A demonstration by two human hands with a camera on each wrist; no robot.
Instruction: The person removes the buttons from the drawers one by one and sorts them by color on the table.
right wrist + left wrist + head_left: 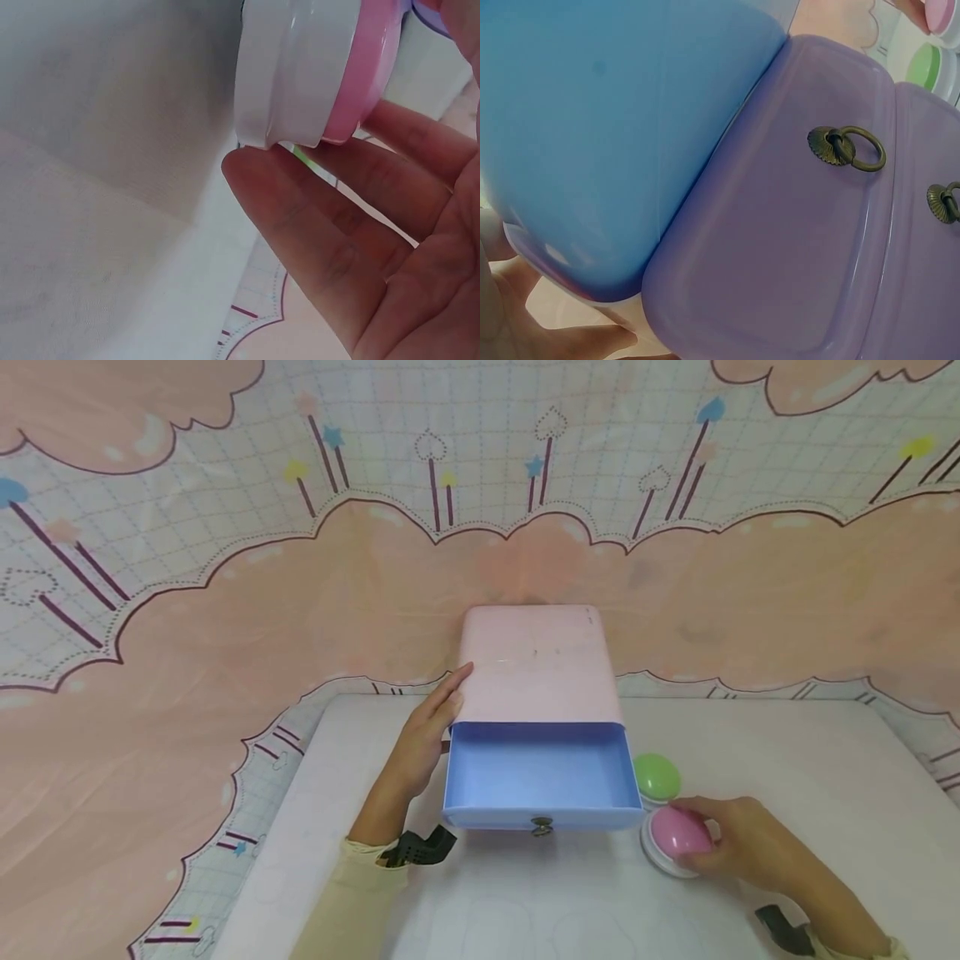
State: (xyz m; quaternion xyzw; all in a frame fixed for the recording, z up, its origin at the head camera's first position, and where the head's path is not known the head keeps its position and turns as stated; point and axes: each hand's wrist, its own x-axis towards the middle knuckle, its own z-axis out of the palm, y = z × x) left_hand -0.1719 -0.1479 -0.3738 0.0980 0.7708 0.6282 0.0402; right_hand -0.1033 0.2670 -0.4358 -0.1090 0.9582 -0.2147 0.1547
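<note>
A small pink drawer cabinet (536, 664) stands on the white table with its blue top drawer (543, 767) pulled out; no item shows inside. Against the cabinet's left side my left hand (422, 739) rests, fingers extended along it. In the left wrist view, purple drawer fronts (772, 217) with brass ring pulls (866, 148) are closed below. My right hand (738, 843) holds a pink-domed push button (681, 832) with a white base, thumb and fingers around its edge. Whether its base touches the table I cannot tell. A green-domed push button (657, 777) sits just behind it.
The white table (375, 760) reaches back to a patterned cloth (360, 585) with peach cloud shapes. The open drawer juts toward the front, its brass pull (542, 825) facing forward. Both buttons are close to the drawer's right side.
</note>
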